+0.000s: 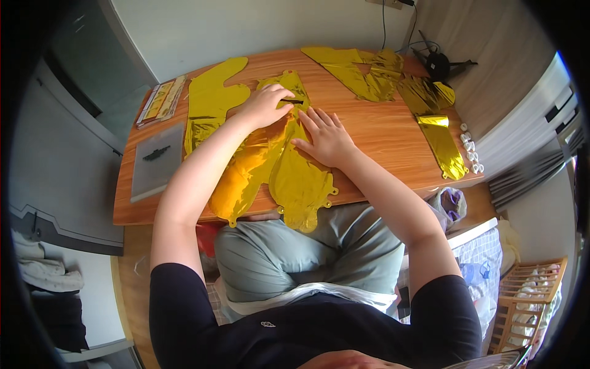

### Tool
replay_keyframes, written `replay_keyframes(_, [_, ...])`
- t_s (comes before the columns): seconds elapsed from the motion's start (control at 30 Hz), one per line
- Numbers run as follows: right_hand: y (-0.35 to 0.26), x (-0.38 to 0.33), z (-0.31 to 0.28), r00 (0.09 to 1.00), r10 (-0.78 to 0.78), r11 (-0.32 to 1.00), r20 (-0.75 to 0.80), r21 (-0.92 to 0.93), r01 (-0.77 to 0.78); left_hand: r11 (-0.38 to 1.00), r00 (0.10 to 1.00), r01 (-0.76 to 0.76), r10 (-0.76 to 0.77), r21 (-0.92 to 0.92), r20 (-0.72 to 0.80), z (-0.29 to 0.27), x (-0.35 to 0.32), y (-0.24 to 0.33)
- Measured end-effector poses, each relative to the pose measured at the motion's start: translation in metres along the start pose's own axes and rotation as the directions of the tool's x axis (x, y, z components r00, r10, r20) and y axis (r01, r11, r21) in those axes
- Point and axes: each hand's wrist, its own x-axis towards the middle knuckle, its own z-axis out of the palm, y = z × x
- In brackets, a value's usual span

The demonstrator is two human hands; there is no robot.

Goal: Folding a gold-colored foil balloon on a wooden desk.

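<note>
A gold foil balloon (301, 175), flat and uninflated, lies across the near middle of the table, its tabbed lower end hanging over the front edge. My left hand (267, 106) is over its upper part, with fingers curled round a short, thin black stick (295, 102) that sticks out to the right. Palm down, my right hand (329, 140) rests on the foil's right side with its fingers spread. Another flat gold foil balloon (215, 92) lies to the left of my left hand.
More gold foil pieces (369, 74) lie at the far right, with a narrow one (444, 147) near the right edge. Small white rolls (470, 147) line that edge. A clear bag with dark pieces (157, 157) and printed packets (161, 101) are at left. A black device with antennas (437, 64) stands behind.
</note>
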Motion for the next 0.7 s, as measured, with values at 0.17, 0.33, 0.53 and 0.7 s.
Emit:
replay_keyframes(0.17, [0.000,0.000,-0.002,1.000,0.000,1.000,0.006,-0.020,0.000,0.999,0.999,-0.031,0.031,-0.019,0.011,0.009,0.004,0.001])
replay_keyframes(0.33, [0.001,0.000,-0.001,1.000,0.004,1.000,0.004,0.000,-0.004,1.000,0.997,-0.012,0.010,0.017,0.072,0.011,0.007,0.001])
replay_keyframes(0.53, [0.002,-0.001,-0.002,1.000,-0.008,1.000,0.007,0.005,0.008,0.999,0.998,0.012,-0.010,-0.037,0.059,0.012,0.009,0.001])
replay_keyframes(0.7, [0.002,-0.002,-0.003,1.000,-0.007,1.000,0.004,0.003,0.007,0.999,0.995,0.008,-0.004,-0.045,0.100,0.010,0.012,0.001])
